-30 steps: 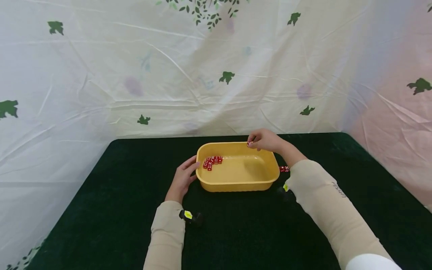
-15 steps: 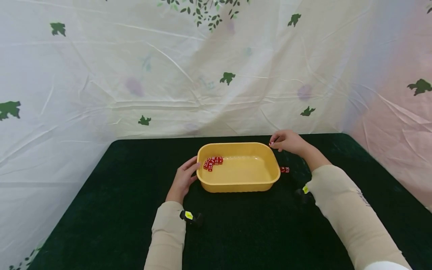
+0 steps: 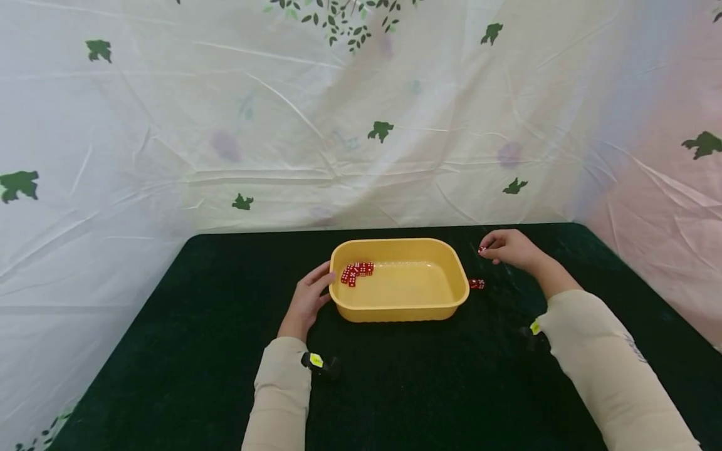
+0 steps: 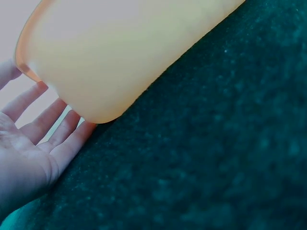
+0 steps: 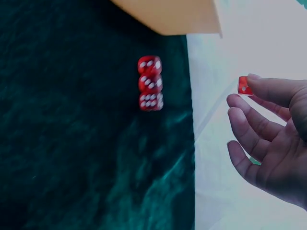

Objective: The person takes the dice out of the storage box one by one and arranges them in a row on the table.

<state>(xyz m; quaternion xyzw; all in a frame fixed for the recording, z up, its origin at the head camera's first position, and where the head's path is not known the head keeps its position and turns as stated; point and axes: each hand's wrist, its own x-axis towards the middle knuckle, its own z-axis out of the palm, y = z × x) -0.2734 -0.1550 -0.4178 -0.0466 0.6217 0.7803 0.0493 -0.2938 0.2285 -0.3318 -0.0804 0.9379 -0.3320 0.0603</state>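
Smooth plastic tub (image 3: 399,307), glossy dice (image 5: 150,83), seemingly velvety matt tablecloth (image 3: 429,388).

In the left wrist view the yellow tub (image 4: 124,48) is cut off by the top edge, its inside hidden. The pips on the dice (image 3: 355,272) at centre of the head view are too small to count; perhaps ten dice.

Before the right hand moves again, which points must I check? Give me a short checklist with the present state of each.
1. Right hand pinches one red die: ok.
2. Left hand rests against the yellow tub: ok.
3. Row of three dice lies on the cloth beside the tub, apart from it: ok.
4. Cluster of dice lies inside the tub: ok.
5. Count of that cluster: cannot tell.
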